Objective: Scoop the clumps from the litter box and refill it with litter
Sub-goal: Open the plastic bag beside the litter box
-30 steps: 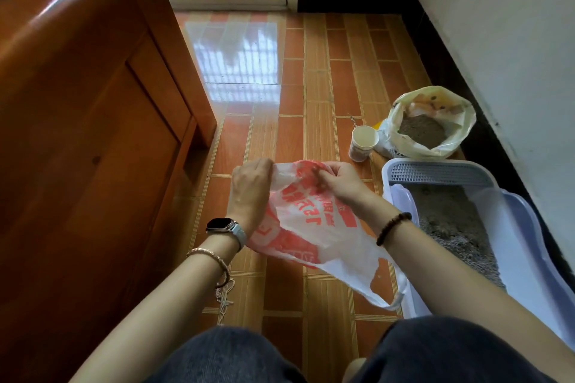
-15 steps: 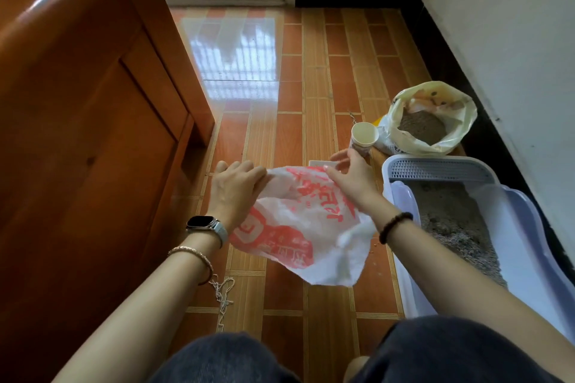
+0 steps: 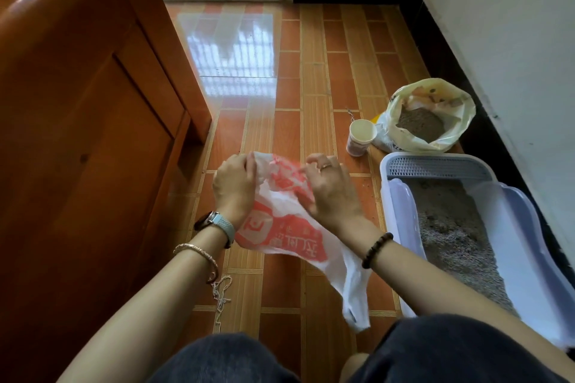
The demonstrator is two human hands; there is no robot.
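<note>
One red-printed white plastic bag (image 3: 280,227), top edge pinched by left hand (image 3: 235,188) and right hand (image 3: 331,193). One lilac plastic litter box (image 3: 401,214) on floor (image 3: 311,71), right; beyond, one yellowish litter sack (image 3: 401,134), one white paper cup (image 3: 361,137).

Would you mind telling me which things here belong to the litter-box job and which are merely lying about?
Job: litter box, open sack of litter, paper cup (probably for scooping), red-and-white plastic bag gripped by left hand and right hand.
Lying about: string on the floor, wooden cabinet.
</note>
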